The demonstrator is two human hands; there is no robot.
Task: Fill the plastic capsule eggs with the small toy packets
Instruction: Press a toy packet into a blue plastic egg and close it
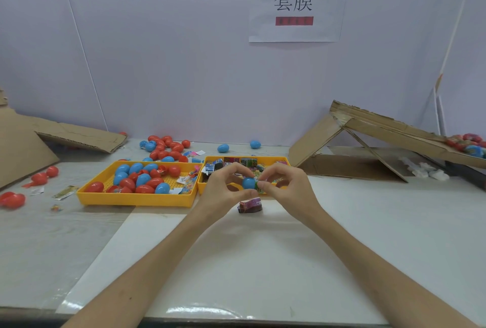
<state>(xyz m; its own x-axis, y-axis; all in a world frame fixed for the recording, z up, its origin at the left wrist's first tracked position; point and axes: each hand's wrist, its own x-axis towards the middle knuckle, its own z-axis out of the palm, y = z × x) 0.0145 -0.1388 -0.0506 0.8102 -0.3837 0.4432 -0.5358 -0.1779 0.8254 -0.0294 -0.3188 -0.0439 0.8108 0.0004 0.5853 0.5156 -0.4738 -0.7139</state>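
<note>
My left hand (223,188) grips the blue plastic capsule egg (248,183) while my right hand (285,186) pinches a small green toy packet (260,187) against it, over the right yellow plastic tray's (202,188) near edge.

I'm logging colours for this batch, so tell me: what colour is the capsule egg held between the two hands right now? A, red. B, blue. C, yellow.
B: the capsule egg gripped by the left hand is blue, and the right hand pinches a green packet against it.
</note>
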